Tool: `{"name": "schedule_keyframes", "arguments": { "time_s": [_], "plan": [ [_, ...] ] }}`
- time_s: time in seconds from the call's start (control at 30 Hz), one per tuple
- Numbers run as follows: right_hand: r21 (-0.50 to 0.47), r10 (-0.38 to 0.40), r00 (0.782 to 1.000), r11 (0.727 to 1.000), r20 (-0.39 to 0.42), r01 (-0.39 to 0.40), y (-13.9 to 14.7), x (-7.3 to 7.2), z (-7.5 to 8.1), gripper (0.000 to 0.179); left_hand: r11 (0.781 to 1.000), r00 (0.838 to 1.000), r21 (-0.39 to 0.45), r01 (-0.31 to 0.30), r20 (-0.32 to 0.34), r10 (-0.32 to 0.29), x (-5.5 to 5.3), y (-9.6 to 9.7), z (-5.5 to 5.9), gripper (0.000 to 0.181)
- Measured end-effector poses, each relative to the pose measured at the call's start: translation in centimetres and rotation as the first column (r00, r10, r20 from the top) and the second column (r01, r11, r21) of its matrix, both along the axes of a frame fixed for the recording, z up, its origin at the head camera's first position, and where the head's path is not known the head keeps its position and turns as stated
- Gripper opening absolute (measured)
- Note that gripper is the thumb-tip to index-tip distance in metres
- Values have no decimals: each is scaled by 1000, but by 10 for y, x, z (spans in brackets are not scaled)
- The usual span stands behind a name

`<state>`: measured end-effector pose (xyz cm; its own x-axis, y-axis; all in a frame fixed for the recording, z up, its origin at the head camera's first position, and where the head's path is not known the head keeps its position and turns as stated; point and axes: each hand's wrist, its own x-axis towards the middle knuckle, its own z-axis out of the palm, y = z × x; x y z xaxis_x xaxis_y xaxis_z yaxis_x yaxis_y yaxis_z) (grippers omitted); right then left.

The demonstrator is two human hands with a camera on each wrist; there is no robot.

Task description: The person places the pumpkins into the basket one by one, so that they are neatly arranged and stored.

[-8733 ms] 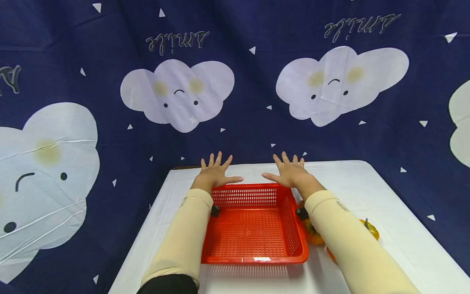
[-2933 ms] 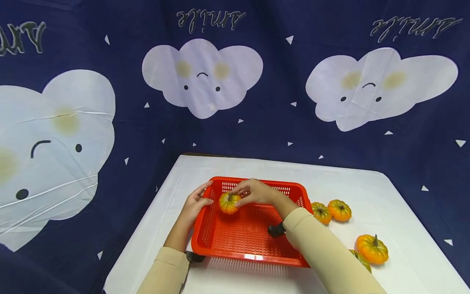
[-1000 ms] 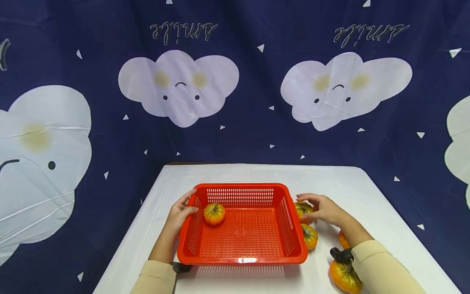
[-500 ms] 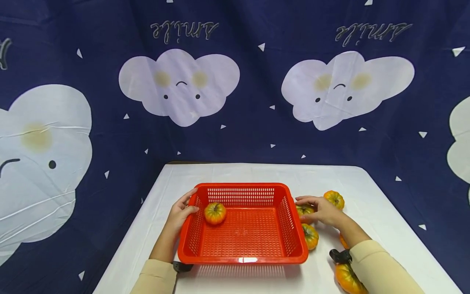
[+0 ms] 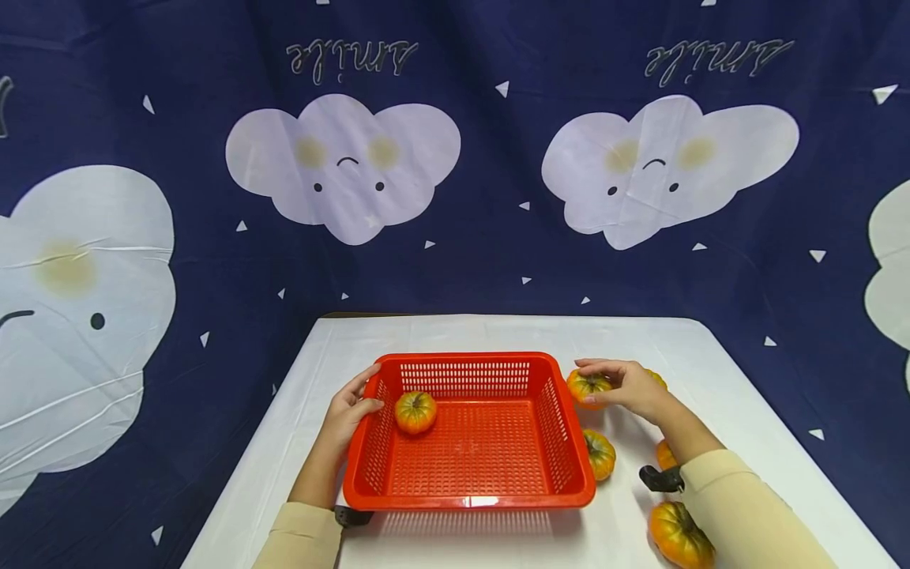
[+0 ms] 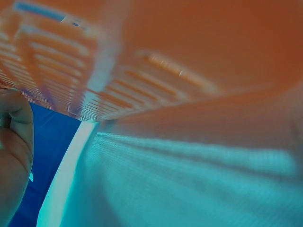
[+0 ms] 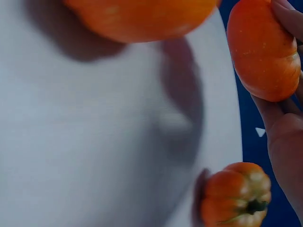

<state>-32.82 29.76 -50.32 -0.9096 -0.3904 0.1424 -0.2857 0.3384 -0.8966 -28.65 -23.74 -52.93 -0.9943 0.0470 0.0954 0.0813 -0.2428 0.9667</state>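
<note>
Clearly the held pumpkin (image 5: 587, 386), pinched between the thumb and fingers of the right hand (image 5: 635, 389), is just outside the far right corner of the red basket (image 5: 412, 502), apparently lifted off the table. That hand spreads only as wide as the rounded body, and the skin looks smooth, so an off-centre pinch could let it slip or twist out. Carried too low, it might catch the basket's rim and drop outside, or jolt the whole basket; the left hand (image 5: 344, 412) grips only the left rim, thumb inside, so the right side could swing or tip. Inside, the lone pumpkin (image 5: 415, 412) near the left wall could be rolled by such a knock. Outside, the pumpkin beside the right wall (image 5: 600, 456) and the one near the sleeve (image 5: 678, 533) could be nudged across the white table (image 5: 718, 371) by a low-swinging wrist camera (image 5: 661, 479).
</note>
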Motion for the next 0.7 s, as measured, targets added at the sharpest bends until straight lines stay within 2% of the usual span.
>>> {"name": "schedule_keyframes", "arguments": {
  "time_s": [0.2,0.4,0.5,0.7],
  "plan": [
    [-140,-13,998,990,61,21,-4,-9,26,54,1000,1000,0,-2,5,2,0,1,1,71],
    [-98,-32,999,995,-13,30,-16,-22,53,52,1000,1000,-12,-8,8,8,0,0,2,71],
    [-76,4,1000,997,-28,-6,-30,-31,65,52,1000,1000,-14,-7,4,7,0,0,3,71],
    [-136,117,993,983,-25,-120,-74,-46,77,54,1000,1000,11,-4,2,4,1,2,3,73]
  ]
}}
